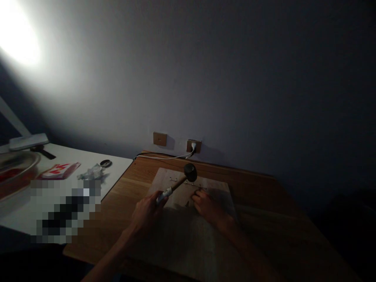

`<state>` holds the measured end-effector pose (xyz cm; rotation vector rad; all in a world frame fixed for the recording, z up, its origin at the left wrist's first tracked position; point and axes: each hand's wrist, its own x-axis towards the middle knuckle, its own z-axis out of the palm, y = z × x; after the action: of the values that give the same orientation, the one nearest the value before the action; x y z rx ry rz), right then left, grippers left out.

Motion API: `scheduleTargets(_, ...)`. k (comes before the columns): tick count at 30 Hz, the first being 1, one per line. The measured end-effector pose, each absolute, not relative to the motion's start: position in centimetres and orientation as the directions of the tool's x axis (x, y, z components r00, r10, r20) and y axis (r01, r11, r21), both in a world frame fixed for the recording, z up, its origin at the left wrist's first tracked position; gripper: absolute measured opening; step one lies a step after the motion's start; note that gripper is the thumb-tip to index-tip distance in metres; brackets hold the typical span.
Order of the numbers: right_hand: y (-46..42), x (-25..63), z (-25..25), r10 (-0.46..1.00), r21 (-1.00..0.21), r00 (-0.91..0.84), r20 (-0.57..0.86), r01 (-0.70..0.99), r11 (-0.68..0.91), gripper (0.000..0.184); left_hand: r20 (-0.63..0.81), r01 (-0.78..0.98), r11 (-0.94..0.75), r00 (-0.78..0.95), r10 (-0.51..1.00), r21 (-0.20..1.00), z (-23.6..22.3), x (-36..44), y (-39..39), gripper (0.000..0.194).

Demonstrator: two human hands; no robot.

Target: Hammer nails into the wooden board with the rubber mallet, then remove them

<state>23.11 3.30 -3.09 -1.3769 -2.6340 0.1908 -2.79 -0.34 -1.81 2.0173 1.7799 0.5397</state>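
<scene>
In the head view, the left hand [148, 213] clenches the wooden handle of a black rubber mallet [190, 172], its head held above a pale plywood board [217, 188] near the far edge of the wooden tabletop [261, 197]; the right hand [207, 205] rests with its fingers [200, 192] at a row of small metal pins [189, 183], though shadow hides whether they pinch one; a lone metal staple [173, 179] sits further left on the board; how deep any is driven cannot be told; a white cable [164, 158] runs along the far edge from a wall socket [194, 146].
</scene>
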Motion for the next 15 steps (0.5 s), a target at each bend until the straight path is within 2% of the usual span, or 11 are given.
scheduleTargets(4, 3.1, 23.9, -3.7, 0.844, -0.246, -0.527, 0.102, 0.809, 0.534, 0.024, 0.013, 0.842, -0.097, 0.106, 0.994, 0.53, -1.6, -2.8, -0.5, 0.034)
scheduleTargets(8, 4.7, 26.4, -4.6, 0.886, -0.408, -0.417, 0.203, 0.787, 0.463, 0.038, 0.008, 0.845, -0.098, 0.11, 0.994, 0.526, -1.3, -2.5, -0.5, 0.033)
scheduleTargets(11, 6.8, 29.1, -5.0, 0.935, -0.579, -0.183, 0.305, 0.744, 0.334, 0.027, -0.013, 0.854, -0.086, 0.108, 0.994, 0.513, -1.1, -2.4, -0.4, 0.033)
scheduleTargets(15, 8.4, 31.0, -5.5, 0.937, -0.62, -0.076, 0.34, 0.731, 0.284, 0.018, -0.01, 0.847, -0.083, 0.103, 0.995, 0.526, -1.2, -2.3, -0.4, 0.034)
